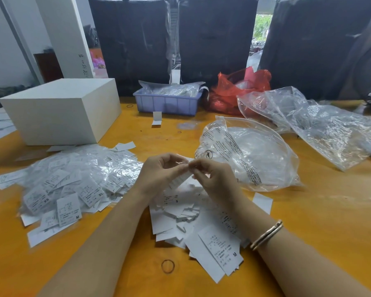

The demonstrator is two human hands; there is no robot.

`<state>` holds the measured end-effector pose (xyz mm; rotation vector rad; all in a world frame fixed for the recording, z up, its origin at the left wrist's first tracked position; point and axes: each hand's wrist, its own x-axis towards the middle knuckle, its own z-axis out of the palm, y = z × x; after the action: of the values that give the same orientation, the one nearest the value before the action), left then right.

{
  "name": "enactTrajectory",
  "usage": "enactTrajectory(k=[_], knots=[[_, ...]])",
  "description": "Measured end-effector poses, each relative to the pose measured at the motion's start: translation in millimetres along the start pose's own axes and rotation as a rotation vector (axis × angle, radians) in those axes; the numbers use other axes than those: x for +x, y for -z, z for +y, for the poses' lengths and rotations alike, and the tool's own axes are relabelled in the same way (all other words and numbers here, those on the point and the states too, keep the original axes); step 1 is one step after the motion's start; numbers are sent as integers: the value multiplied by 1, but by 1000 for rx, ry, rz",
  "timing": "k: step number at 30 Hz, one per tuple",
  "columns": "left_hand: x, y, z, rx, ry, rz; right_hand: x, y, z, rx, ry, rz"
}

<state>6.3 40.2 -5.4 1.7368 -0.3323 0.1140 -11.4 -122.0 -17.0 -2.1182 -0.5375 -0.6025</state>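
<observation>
White label: centre of frame, held just above the loose pile on the bench.
Long axis: slants from the fingertips down toward lower left (print barely legible).
Left hand: fingers pinch its upper end.
Right hand: fingers pinch the same end, touching the left's; neither hand nearer.

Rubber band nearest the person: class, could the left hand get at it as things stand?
Probably yes: the rubber band lies uncovered on bare table between the forearms, though the left hand is pinching a label and must let go first.
</observation>
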Motion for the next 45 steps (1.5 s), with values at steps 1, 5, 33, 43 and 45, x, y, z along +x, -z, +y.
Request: enactTrajectory(k=[1,5,33,43,45], knots=[[0,1,-1,28,-1,21,-1,-2,-2,-31,18,-15],[3,8,-3,147,-34,190,5,7,1,-231,124,49],[-6,-7,-4,703,-367,43,17,57,64,-811,-511,99],[-3,-2,7,148,-130,18,17,38,15,-225,31,217],[-6,1,9,36,-93,-96,14,24,0,-72,48,67]])
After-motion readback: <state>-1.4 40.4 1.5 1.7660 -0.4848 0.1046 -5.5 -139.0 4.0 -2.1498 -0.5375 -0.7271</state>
